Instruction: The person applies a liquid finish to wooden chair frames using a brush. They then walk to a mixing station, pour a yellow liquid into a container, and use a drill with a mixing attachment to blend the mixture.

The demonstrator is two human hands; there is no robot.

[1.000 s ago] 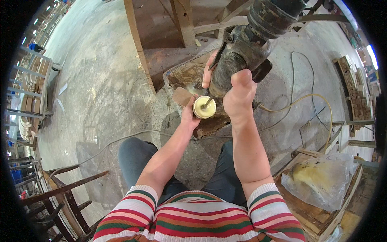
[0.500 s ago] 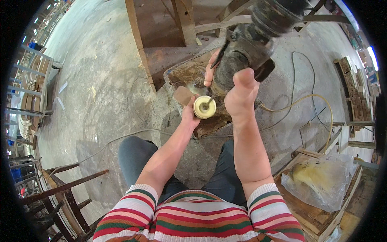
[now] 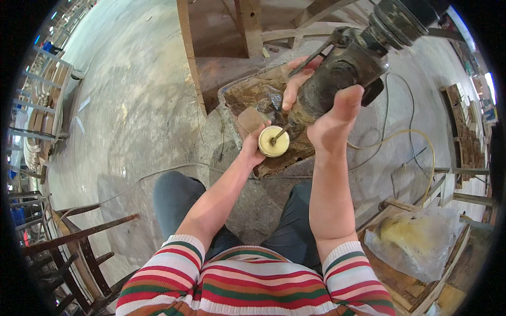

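Note:
My left hand (image 3: 254, 147) is closed round a small round cup (image 3: 273, 155) of pale yellow creamy liquid (image 3: 282, 138). Beside its fingers lies a flat brown piece (image 3: 252, 120); whether I hold that too is unclear. My right hand (image 3: 332, 120) grips a dark, worn power drill (image 3: 341, 79), tilted with its body toward the upper right. From the drill's lower end a thin metal rod (image 3: 281, 134) slants down into the liquid. A dirty, stained board (image 3: 240, 95) lies on the floor beneath both hands.
A wooden frame (image 3: 190, 58) stands just beyond the board. Cables and a yellowish hose (image 3: 429, 147) curve across the floor at right. A wooden crate (image 3: 392, 210) with a plastic bag (image 3: 416, 242) sits at lower right, dark wooden legs (image 3: 84, 234) at lower left.
The drill has shifted to the upper right and leans more, its rod now slanting into the cup. The cup has moved slightly right. My right hand has moved right with the drill.

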